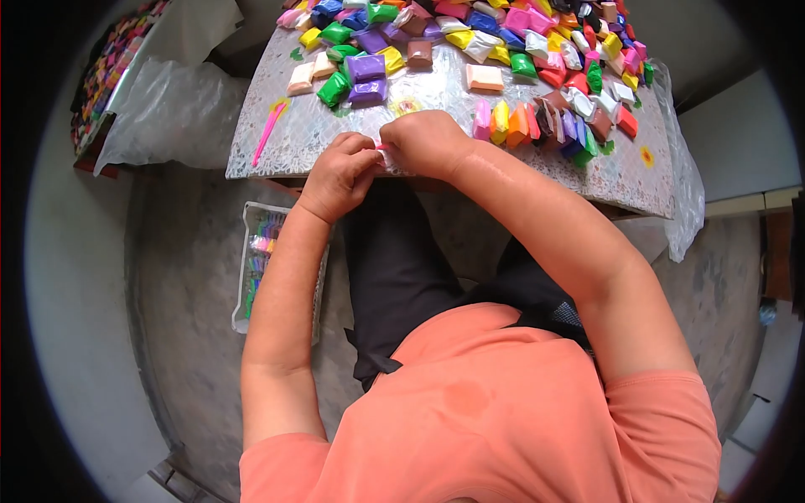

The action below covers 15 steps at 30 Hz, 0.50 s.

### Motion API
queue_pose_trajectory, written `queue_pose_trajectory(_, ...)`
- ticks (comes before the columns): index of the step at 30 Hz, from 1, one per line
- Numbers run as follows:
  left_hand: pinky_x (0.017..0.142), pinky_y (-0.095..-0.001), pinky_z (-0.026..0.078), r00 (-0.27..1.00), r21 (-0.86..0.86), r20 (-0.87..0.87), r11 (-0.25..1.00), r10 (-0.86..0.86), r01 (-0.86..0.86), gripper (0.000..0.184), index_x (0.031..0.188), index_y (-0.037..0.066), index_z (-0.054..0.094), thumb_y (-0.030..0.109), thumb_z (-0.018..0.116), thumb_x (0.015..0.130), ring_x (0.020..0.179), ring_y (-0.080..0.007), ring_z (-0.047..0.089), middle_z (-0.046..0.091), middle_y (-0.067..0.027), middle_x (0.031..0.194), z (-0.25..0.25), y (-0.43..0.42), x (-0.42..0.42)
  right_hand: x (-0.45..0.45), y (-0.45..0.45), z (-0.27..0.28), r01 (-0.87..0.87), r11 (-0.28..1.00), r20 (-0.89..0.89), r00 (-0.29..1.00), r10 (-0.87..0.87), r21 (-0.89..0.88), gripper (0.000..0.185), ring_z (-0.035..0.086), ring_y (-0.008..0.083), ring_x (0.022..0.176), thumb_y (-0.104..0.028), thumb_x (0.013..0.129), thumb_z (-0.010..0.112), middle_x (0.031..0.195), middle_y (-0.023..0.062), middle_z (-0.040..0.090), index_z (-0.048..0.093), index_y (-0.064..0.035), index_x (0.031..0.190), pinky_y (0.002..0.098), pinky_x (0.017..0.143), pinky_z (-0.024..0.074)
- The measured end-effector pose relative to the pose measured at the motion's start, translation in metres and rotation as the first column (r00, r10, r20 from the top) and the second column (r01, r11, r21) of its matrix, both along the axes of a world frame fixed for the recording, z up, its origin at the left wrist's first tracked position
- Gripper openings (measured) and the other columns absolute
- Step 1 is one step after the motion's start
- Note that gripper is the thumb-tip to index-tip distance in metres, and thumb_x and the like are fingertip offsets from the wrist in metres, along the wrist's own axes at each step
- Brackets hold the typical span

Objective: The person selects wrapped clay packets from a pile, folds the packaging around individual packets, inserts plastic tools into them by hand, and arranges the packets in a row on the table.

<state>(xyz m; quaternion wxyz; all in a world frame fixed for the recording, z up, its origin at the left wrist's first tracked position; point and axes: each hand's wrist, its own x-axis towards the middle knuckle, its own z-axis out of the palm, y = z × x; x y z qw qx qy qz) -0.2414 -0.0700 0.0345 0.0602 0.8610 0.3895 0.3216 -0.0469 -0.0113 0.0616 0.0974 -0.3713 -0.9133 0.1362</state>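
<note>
At the table's near edge my two hands almost meet. My right hand (423,142) is closed, its fingers curled, with a small pink piece (383,147) showing at the fingertips; its kind is too small to tell. My left hand (340,174) is closed in a pinch beside it, and what lies between its fingers is hidden. Clear plastic (394,169) shows just under the fingers. To the right of my right hand stands a row of coloured clay packets, among them a yellow packet (500,122). Purple packets (366,67) lie beyond my hands.
A heap of wrapped packets in many colours covers the far side of the patterned table (251,155). A pink plastic tool (268,132) lies at the left. Below stands a white basket (240,289) with small packs. Plastic sheeting (172,117) hangs at the left.
</note>
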Motion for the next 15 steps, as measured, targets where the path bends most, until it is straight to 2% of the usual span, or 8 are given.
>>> queue_pose_trajectory(1, 0.081, -0.0388, 0.051, 1.0, -0.008, -0.002, 1.0, -0.001, 0.001, 0.02, 0.093, 0.004, 0.067, -0.001, 0.073, 0.075, 0.092, -0.032, 0.061, 0.064, -0.0109, 0.094, 0.001, 0.0, -0.001, -0.003, 0.004, 0.001, -0.001, 1.0, 0.026, 1.0, 0.001, 0.006, 0.013, 0.069, 0.0326, 0.087, -0.023, 0.082, 0.064, 0.09, 0.0113, 0.072, 0.072, -0.017, 0.09, 0.0441, 0.075, 0.0546)
queue_pose_trajectory(4, 0.08, -0.0383, 0.051, 1.0, -0.016, -0.004, 1.0, 0.01, -0.01, 0.018, 0.09, 0.005, 0.067, -0.001, 0.073, 0.075, 0.091, -0.031, 0.062, 0.064, -0.0103, 0.094, 0.001, -0.001, -0.001, -0.009, 0.016, -0.008, 0.004, 0.995, -0.059, 0.998, 0.001, 0.095, 0.015, 0.069, 0.0344, 0.082, -0.026, 0.086, 0.061, 0.083, 0.0123, 0.07, 0.071, -0.0162, 0.09, 0.0462, 0.072, 0.0541)
queue_pose_trajectory(13, 0.081, -0.0365, 0.051, 1.0, -0.088, 0.024, 0.996, -0.008, 0.01, 0.018, 0.088, 0.005, 0.067, -0.003, 0.072, 0.073, 0.092, -0.0302, 0.062, 0.064, -0.01, 0.094, -0.002, 0.0, -0.006, 0.015, -0.003, 0.005, -0.142, 0.99, 0.025, 0.989, 0.143, -0.019, 0.014, 0.068, 0.0343, 0.081, -0.023, 0.086, 0.059, 0.082, 0.0119, 0.069, 0.07, -0.0156, 0.09, 0.0459, 0.071, 0.0532)
queue_pose_trajectory(15, 0.081, -0.0359, 0.051, 0.999, -0.109, 0.029, 0.994, -0.013, 0.016, 0.018, 0.088, 0.005, 0.067, -0.003, 0.072, 0.073, 0.092, -0.0298, 0.062, 0.064, -0.01, 0.094, -0.002, 0.001, -0.008, 0.019, -0.005, 0.001, -0.101, 0.995, -0.048, 0.994, 0.102, 0.014, 0.013, 0.068, 0.0344, 0.081, -0.023, 0.085, 0.06, 0.082, 0.0117, 0.069, 0.07, -0.0156, 0.09, 0.046, 0.071, 0.0531)
